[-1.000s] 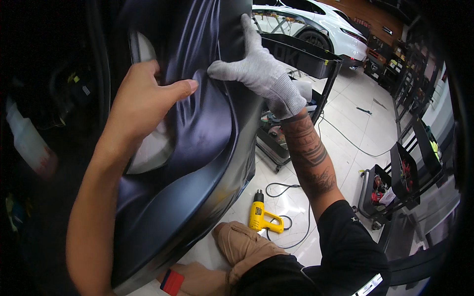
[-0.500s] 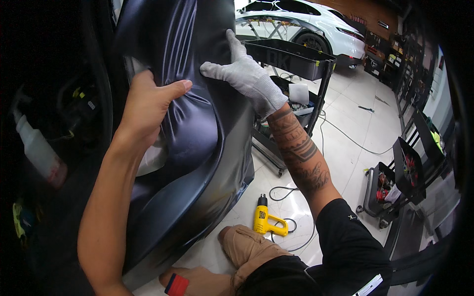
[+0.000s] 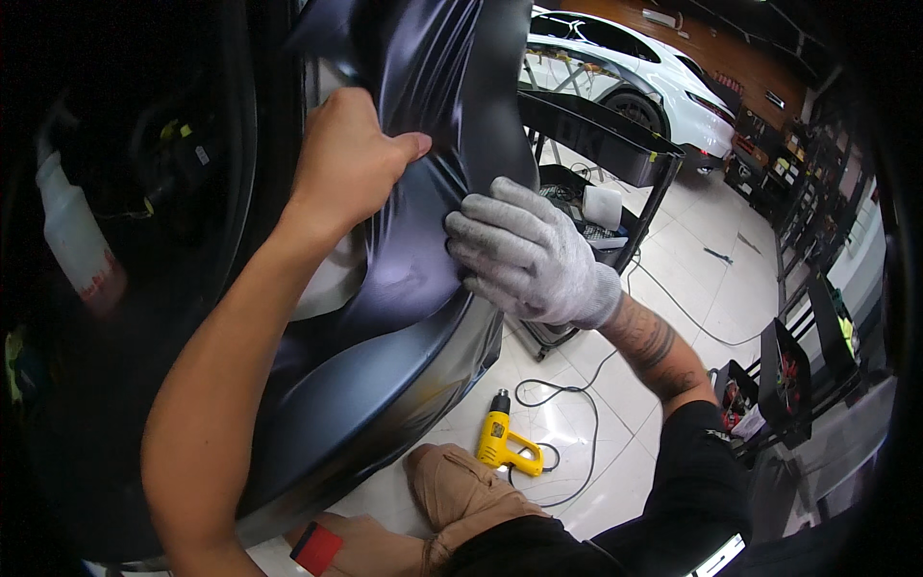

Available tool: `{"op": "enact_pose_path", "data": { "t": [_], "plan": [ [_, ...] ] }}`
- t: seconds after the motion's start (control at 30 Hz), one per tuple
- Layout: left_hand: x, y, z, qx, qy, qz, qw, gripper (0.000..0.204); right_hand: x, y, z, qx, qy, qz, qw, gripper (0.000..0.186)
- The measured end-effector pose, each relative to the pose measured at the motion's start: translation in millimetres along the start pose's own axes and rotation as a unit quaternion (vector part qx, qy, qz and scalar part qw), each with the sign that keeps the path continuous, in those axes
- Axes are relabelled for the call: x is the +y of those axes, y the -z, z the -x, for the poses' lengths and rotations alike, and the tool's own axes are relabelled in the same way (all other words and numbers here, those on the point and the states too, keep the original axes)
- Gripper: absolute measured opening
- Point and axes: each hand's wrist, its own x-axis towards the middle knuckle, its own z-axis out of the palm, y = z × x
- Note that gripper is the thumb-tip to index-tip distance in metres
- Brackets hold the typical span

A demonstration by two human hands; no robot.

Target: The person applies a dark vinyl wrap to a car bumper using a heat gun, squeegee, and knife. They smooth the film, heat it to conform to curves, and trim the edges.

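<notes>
My bare left hand (image 3: 346, 163) is closed on a bunched edge of dark purple satin vinyl film (image 3: 413, 255), with folds running out from the thumb. The film drapes over a curved car body panel (image 3: 375, 370). On my right hand (image 3: 534, 252) is a grey-white knit glove. Its slightly bent fingers lie against the film at the panel's right side, below the gathered folds. A pale backing-like sheet (image 3: 332, 288) shows beneath the left forearm. What the left fingertips hold behind the film is hidden.
A yellow heat gun (image 3: 500, 438) with its cord lies on the tiled floor by my knee. Close on the right stands a black tool cart (image 3: 601, 135). A white car (image 3: 663, 72) is parked behind it. A spray bottle (image 3: 77, 231) is at the left, a red-and-dark squeegee-like piece (image 3: 317, 548) below.
My right hand has come down from the upper film onto the panel's side, its fingers less spread. My left hand keeps its grip on the film. The whole view has shifted.
</notes>
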Motion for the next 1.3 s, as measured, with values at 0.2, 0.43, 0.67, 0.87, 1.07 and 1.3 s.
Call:
{"op": "enact_pose_path", "data": {
  "t": [0.2,0.43,0.67,0.87,1.07,1.3],
  "plan": [
    [8,6,2,-0.016,0.015,-0.020,1.000,0.036,-7,1,-24,-0.131,0.020,0.046,0.990,0.043],
    [-8,-3,2,0.043,-0.049,-0.031,0.997,0.048,-14,-15,-37,-0.159,-0.012,0.044,0.986,0.051],
    [-1,1,15,0.057,-0.115,-0.061,0.990,0.030,-15,-24,-43,-0.154,-0.018,0.019,0.988,0.050],
    [0,41,13,-0.061,-0.230,-0.279,0.930,0.030,0,-9,-44,-0.286,-0.004,0.063,0.956,0.060],
    [14,68,68,-0.275,-0.284,-0.293,0.871,0.020,5,-10,-73,-0.391,-0.074,-0.045,0.916,0.051],
    [-21,39,97,-0.187,-0.369,-0.263,0.871,0.034,40,-27,-30,-0.231,-0.209,-0.401,0.862,0.046]
  ]
}}
